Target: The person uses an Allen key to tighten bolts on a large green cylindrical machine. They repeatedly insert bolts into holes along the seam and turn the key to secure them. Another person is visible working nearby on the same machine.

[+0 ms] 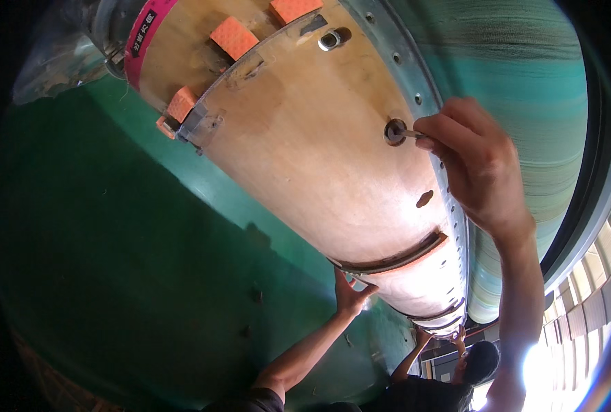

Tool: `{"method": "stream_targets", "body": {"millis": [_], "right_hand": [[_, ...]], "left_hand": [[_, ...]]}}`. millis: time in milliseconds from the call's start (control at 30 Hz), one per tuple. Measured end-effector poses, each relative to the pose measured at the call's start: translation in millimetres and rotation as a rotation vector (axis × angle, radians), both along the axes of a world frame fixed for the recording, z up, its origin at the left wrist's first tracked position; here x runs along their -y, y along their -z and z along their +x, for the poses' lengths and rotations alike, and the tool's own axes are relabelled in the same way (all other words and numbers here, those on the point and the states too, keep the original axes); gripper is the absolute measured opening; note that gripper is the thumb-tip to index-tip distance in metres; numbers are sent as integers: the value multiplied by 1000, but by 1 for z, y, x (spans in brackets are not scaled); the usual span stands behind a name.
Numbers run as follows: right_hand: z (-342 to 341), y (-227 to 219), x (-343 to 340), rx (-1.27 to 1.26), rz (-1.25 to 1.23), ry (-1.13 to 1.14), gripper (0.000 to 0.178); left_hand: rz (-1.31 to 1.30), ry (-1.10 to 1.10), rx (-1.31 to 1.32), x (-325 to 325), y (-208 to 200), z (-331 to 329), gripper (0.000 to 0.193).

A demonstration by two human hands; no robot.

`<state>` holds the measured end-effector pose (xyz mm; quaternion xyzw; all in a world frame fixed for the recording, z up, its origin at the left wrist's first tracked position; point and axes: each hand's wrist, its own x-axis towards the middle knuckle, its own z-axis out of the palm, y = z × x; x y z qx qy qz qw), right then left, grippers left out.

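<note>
A large curved tan panel [319, 158] runs diagonally from the upper left toward the lower right. My right hand [477, 165] is closed in a pinch on a thin metal tool [410, 134]. The tool's tip reaches into a dark round hole [394, 132] near the panel's right edge; its exact kind is hidden by my fingers. Lower down, my left hand [353, 299] rests against the panel's lower left edge, with thumb and forefinger spread apart; some fingertips are hidden there. Close by it, a dark curved strip [394, 261] crosses the panel.
Orange blocks [234, 38] sit along the panel's upper end. A drilled metal flange [417, 96] borders its right side, beside a big green striped roll [518, 137]. A co-worker [449, 374] reaches up to the panel's far end. Below lies a green floor [147, 275].
</note>
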<state>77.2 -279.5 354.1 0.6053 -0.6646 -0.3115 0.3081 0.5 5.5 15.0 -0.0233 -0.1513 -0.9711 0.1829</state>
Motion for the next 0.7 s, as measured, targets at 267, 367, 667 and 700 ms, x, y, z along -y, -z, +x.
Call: {"method": "stream_targets", "body": {"millis": [267, 367, 667, 700], "right_hand": [[-14, -28, 21, -183, 402, -190, 23], [-13, -32, 31, -201, 505, -263, 24], [-30, -64, 22, -153, 532, 93, 13], [-29, -63, 23, -92, 421, 294, 18]], "left_hand": [[-39, -24, 8, 6, 5, -6, 145], [-64, -10, 14, 7, 5, -4, 144], [-29, -16, 28, -7, 5, -7, 146], [-35, -27, 38, -3, 6, -11, 146]]}}
